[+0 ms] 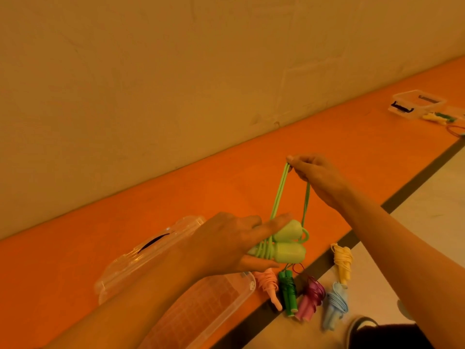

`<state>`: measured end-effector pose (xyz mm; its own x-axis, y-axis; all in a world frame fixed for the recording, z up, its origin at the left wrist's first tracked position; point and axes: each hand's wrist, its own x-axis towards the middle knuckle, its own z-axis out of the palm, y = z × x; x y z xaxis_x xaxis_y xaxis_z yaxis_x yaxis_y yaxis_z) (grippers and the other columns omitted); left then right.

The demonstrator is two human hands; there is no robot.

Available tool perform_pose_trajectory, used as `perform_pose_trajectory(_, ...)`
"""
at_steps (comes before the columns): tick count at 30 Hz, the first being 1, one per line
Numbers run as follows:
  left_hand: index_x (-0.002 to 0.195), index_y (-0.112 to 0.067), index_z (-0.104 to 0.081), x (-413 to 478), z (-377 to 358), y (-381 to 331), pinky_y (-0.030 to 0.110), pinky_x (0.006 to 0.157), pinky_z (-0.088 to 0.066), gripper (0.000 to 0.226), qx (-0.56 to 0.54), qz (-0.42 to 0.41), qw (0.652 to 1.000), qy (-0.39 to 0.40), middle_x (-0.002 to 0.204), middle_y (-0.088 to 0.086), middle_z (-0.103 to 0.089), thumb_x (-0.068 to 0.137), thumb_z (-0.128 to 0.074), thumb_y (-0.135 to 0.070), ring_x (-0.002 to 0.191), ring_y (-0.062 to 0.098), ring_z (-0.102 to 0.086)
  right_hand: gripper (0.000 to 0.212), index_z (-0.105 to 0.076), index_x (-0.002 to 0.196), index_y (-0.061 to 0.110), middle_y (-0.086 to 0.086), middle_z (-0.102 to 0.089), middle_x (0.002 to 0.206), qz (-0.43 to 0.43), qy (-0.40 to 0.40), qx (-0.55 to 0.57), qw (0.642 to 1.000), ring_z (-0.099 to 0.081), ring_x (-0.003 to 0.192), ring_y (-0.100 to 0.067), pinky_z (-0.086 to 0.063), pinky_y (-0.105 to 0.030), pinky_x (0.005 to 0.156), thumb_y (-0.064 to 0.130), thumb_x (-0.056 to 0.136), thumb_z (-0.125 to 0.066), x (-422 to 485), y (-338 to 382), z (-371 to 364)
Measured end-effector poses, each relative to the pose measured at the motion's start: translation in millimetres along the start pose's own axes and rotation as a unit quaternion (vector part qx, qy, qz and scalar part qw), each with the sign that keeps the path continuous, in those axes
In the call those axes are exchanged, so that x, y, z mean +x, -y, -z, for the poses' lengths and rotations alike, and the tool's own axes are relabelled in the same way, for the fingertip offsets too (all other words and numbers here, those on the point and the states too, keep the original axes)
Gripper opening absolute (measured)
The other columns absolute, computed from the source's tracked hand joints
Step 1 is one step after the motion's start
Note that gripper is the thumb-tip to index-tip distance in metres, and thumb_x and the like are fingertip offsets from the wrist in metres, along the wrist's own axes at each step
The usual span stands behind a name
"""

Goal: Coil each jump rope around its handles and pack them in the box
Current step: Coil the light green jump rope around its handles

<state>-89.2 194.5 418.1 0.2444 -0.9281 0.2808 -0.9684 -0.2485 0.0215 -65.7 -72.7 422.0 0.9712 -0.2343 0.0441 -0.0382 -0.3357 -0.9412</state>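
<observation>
Left hand (234, 244) grips handles (286, 244); right hand (317, 177) pinches rope (279, 192) taut.

Left hand (226, 244) grips two pale green plastic jump-rope handles (289, 244); right hand (317, 178) pinches their thin green cord (278, 192) taut above.

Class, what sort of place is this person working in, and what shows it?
Probably an indoor gym or activity-room floor: orange flooring runs along a bare wall; coiled jump ropes lie at its edge beside a clear plastic box.
</observation>
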Motion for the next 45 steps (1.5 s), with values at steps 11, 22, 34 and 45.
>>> perform_pose_trajectory(11,0.155,-0.045,-0.004,-24.8,6.1,27.9,0.036,0.053,-0.05,0.083,-0.094,0.074,0.993,0.003,0.102,-0.008,-0.066,0.089,-0.044,-0.074,0.071,0.009,-0.059,0.024,-0.072,0.088,0.012,-0.004,-0.054,0.069,0.017,0.189,-0.104,0.976,-0.045,0.062,-0.007,-0.036,-0.016,0.056,0.032,0.092,-0.061,-10.7,-21.5,31.4)
perform_pose_trajectory(22,0.155,-0.047,-0.006,-21.8,4.2,25.4,0.035,0.056,-0.051,0.085,-0.119,0.04,0.992,0.022,0.1,-0.009,-0.066,0.089,-0.054,-0.068,0.075,0.007,-0.06,0.03,-0.076,0.084,0.01,-0.006,-0.052,0.073,-0.044,0.038,0.0,0.998,-0.041,0.067,-0.017,-0.034,-0.03,0.062,0.039,0.079,-0.069,1.2,-38.0,57.3)
perform_pose_trajectory(34,0.149,-0.052,-0.029,-22.1,6.9,26.3,0.034,0.066,-0.056,0.087,-0.289,0.172,0.927,-0.164,0.106,-0.006,-0.071,0.074,-0.074,-0.057,0.08,0.013,-0.067,0.035,-0.073,0.084,0.009,-0.002,-0.058,0.071,-0.055,0.107,-0.014,0.993,-0.04,0.072,-0.02,-0.031,-0.032,0.064,0.043,0.082,-0.068,1.3,-55.1,16.5)
perform_pose_trajectory(45,0.137,-0.049,-0.05,-11.1,16.1,49.6,0.016,0.057,-0.049,0.066,-0.411,0.349,0.783,-0.312,0.1,-0.017,-0.069,0.075,-0.074,-0.048,0.071,-0.008,-0.058,0.021,-0.075,0.079,0.029,-0.007,-0.07,0.085,-0.018,0.183,-0.049,0.982,-0.058,0.076,-0.013,-0.042,-0.028,0.073,0.031,0.095,-0.063,-28.8,-49.7,-17.4)
